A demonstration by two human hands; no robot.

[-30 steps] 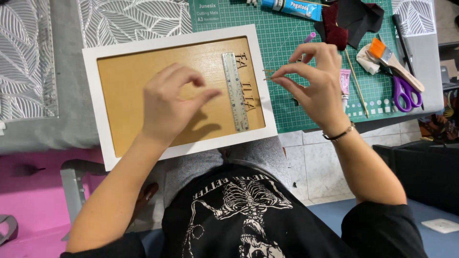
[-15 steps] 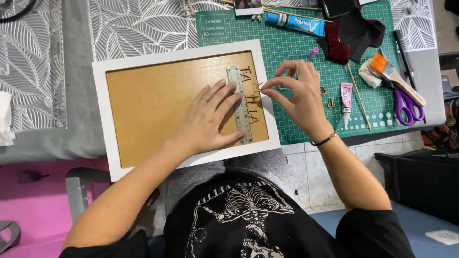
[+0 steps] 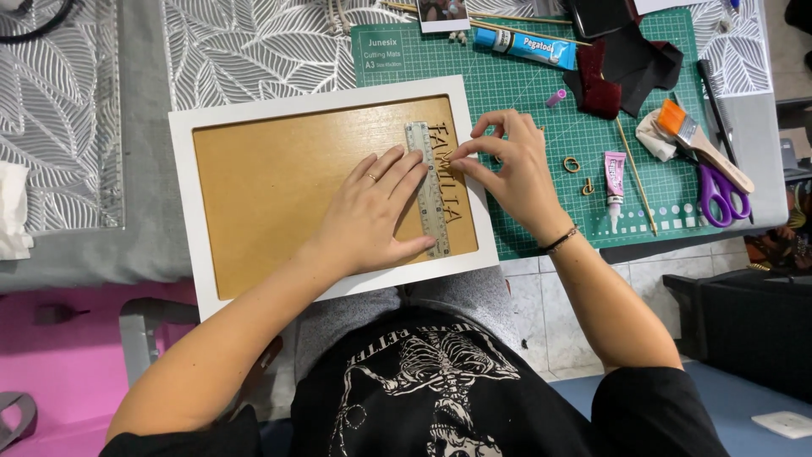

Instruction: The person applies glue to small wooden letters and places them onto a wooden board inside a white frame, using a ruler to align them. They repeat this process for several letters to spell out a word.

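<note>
While dark cut-out letters [image 3: 447,173] run in a column down the white frame's [image 3: 254,110] tan board, the right hand [image 3: 512,173] pinches one near the top; left of them, the flat left hand [image 3: 376,216] presses a metal ruler [image 3: 427,188].

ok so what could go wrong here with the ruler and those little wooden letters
The left hand alone pins the metal ruler; if it slips, the ruler could knock the wooden letters out of line. The right hand pinches at a letter by the ruler's edge, so a nudge may skew it. The white frame overhangs the table edge toward the lap and might tip.
</note>
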